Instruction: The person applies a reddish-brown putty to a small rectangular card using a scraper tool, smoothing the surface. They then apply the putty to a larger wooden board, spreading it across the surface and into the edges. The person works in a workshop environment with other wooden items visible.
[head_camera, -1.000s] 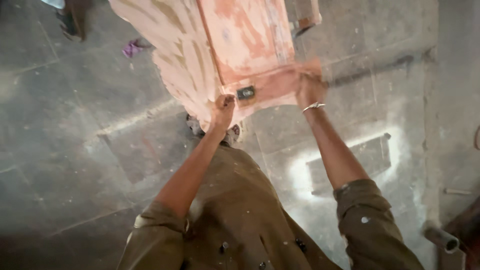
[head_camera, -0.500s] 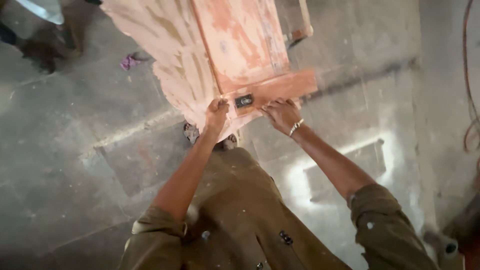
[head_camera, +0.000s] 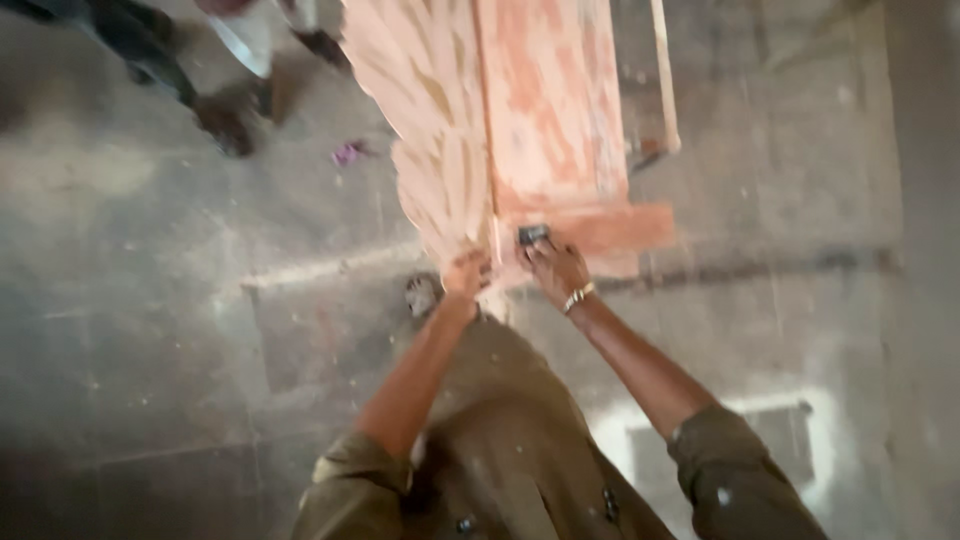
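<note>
Fingers of left hand (head_camera: 466, 272) curled on near bottom edge of wooden panel (head_camera: 555, 110); fingers of right hand (head_camera: 556, 268) spread over small dark block (head_camera: 532, 234) at panel's lower crosspiece (head_camera: 620, 228), grip state cannot tell. Metal bangle (head_camera: 578, 296) on right wrist. Panel stands tilted on concrete floor (head_camera: 160, 300), directly ahead of person. Step judged: steadying panel, working dark fitting. Next move calls for firm hold, panel kept from sliding. No containers in view. Another person's feet (head_camera: 225, 120) upper left.

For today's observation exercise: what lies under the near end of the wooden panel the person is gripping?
Below the wooden panel shows grey concrete floor and a foot near the left hand. Whatever is directly beneath the board is covered.
</note>
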